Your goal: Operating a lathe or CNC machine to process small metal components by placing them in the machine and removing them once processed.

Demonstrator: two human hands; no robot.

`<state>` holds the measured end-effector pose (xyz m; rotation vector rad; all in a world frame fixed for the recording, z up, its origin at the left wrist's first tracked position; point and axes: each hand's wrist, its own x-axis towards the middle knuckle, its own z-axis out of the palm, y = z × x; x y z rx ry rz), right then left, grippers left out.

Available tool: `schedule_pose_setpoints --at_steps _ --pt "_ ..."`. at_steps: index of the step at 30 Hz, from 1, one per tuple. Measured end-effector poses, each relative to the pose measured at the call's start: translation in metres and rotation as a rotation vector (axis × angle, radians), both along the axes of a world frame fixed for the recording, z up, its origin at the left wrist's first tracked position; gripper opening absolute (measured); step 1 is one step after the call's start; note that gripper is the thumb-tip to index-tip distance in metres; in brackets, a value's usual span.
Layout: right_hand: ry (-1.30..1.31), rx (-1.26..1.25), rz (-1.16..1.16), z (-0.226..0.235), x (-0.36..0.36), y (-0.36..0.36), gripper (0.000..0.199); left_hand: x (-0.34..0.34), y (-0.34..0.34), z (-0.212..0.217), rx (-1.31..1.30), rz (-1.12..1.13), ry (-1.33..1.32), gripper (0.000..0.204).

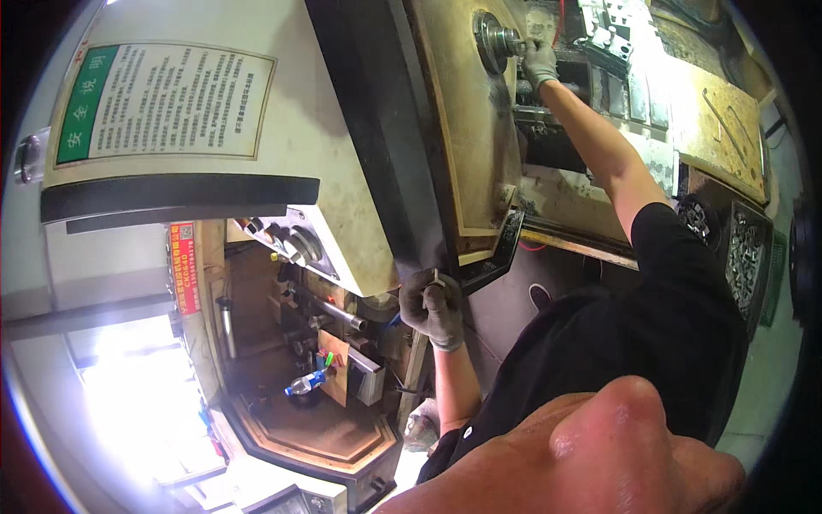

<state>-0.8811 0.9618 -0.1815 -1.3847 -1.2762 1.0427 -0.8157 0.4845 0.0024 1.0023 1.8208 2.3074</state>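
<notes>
Gloved hands [539, 63] [434, 310]: two were seen
Chuck [491, 41]: one was seen
Bottle [306, 383]: one was seen
Green-and-white sign [171, 103]: one was posted
Red sign [182, 265]: one was posted

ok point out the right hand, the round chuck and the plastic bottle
Right hand [539, 63], head view: back of glove
Round chuck [491, 43], head view: its front
Plastic bottle [306, 383], head view: its side

Your right fingers [533, 51] are appearing too small to tell their grip beside the chuck [490, 41], while the upper edge is cutting off a red cable [561, 24] above them. Your left fingers [416, 298] are mostly hiding a small pale piece [437, 277].
</notes>
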Motion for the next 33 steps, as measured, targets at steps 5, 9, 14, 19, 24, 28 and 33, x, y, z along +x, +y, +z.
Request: schedule_pose_setpoints --at_steps 5,9,14,19,24,28,33 --pt "0.85 -0.228 0.13 -0.004 0.039 -0.027 0.03 -0.004 -0.003 0.003 0.03 -0.151 0.025 0.032" --pt "0.926 -0.065 0.302 0.058 0.123 -0.117 0.025 -0.015 -0.013 -0.006 0.018 -0.302 0.019 0.028" --pt "1.007 -0.102 0.369 0.121 0.191 -0.203 0.025 -0.027 -0.016 -0.014 0.021 -0.418 0.08 0.025" --pt "0.794 0.096 0.473 0.168 0.202 -0.311 0.018 -0.036 -0.019 -0.021 -0.047 -0.452 0.178 0.018" --pt "0.317 0.458 0.587 0.174 0.18 -0.392 0.015 -0.02 -0.026 0.007 -0.025 -0.493 0.104 0.021" --pt "0.335 0.492 0.735 0.187 0.169 -0.432 0.021 -0.025 -0.023 0.003 0.107 -0.557 0.248 0.027" --pt "0.274 0.487 0.762 0.197 0.171 -0.441 0.026 -0.024 -0.02 -0.004 0.164 -0.529 0.249 0.034"
